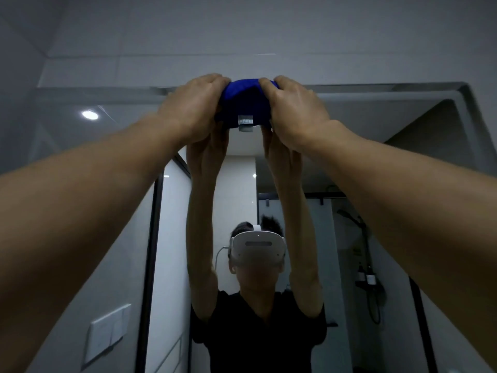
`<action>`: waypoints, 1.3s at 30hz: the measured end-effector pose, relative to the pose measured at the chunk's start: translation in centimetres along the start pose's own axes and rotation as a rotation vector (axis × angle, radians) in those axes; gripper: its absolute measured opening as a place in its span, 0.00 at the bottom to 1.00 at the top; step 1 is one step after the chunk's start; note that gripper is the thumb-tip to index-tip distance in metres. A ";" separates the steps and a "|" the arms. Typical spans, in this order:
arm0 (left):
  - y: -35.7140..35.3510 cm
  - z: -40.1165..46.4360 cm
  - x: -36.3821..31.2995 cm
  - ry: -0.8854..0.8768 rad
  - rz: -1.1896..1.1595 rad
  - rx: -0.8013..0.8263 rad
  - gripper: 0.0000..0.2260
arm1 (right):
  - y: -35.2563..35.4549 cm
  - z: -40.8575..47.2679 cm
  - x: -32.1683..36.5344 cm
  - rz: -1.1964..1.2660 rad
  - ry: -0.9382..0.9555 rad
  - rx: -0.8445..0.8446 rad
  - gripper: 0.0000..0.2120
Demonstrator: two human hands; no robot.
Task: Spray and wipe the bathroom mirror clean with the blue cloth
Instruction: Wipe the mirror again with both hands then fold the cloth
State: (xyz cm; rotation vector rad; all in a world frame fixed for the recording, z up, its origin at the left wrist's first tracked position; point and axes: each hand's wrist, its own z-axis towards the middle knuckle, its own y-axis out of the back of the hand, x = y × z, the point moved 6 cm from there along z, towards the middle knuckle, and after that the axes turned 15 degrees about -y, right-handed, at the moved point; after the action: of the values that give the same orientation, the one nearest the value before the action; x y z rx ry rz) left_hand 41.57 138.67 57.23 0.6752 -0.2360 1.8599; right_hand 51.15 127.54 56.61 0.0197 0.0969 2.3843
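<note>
The blue cloth [243, 103], with a small grey label on its lower edge, is pressed against the bathroom mirror [376, 146] just below the mirror's top edge. My left hand [192, 109] grips the cloth's left side and my right hand [293, 109] grips its right side, both arms stretched upward. The mirror shows the reflection of a person with raised arms and a white headset. No spray bottle is in view.
Grey tiled wall [242, 30] runs above the mirror. The mirror reflects a white wall switch plate [107, 332], a dark door frame [152, 265], a ceiling light [90, 114] and a shower fitting with bottles [367, 275].
</note>
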 end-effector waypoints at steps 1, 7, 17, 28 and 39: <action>0.1 -0.2 0.4 -0.003 0.002 0.004 0.21 | -0.1 0.0 0.5 0.004 -0.006 -0.002 0.28; 1.4 -2.1 4.4 -0.015 0.023 0.030 0.21 | -0.8 0.6 4.8 0.005 -0.003 -0.006 0.28; 2.0 -5.5 4.4 0.028 0.065 0.075 0.16 | -0.3 -1.6 6.5 -0.199 0.049 0.068 0.27; 0.8 -12.6 -0.9 -0.076 0.150 0.132 0.21 | -1.3 -12.4 5.7 -0.156 0.049 0.176 0.33; -0.6 -26.0 -9.1 -0.026 -0.076 0.141 0.27 | -1.7 -27.2 5.8 -0.097 0.153 0.087 0.25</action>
State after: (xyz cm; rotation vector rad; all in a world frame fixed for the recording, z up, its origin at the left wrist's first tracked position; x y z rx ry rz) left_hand 35.54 143.76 30.80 0.7943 -0.0948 1.8077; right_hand 46.97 131.00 29.28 -0.1238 0.2676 2.2807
